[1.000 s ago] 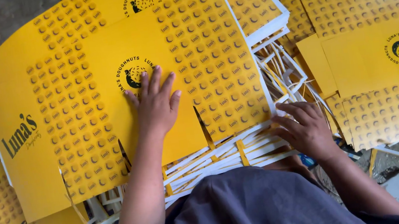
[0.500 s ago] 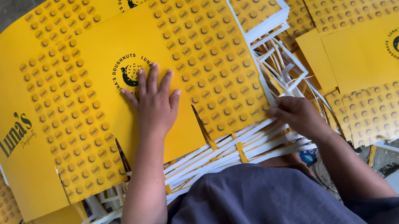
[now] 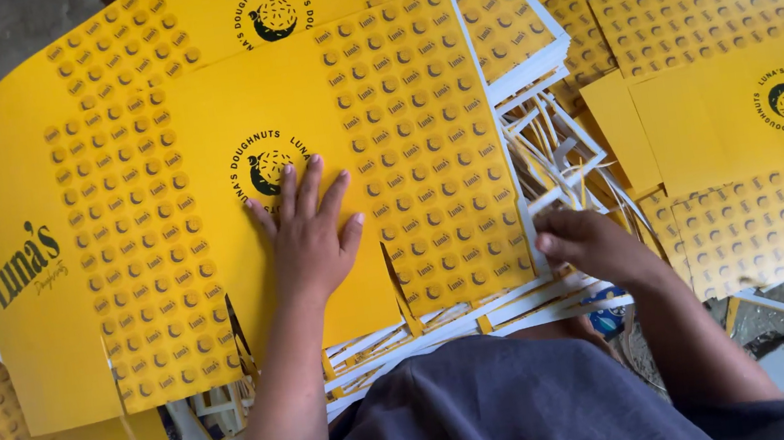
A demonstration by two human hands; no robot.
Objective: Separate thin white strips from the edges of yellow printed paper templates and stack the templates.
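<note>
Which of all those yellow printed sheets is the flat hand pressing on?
The top sheet of the middle pile: the left hand lies flat on it, just below its round black emblem. The other sheets lie untouched around it.

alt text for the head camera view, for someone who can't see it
Seen from above, a person's left hand presses flat on the top yellow printed cardboard sheet of a stack, while the right hand grips the sheet's right edge beside white offcut strips. More yellow sheets lie to the right.

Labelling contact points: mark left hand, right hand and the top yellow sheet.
left hand [image 3: 308, 236], head view, back of hand.
right hand [image 3: 589, 242], head view, knuckles.
top yellow sheet [image 3: 421, 135], head view, patterned panel.
</note>
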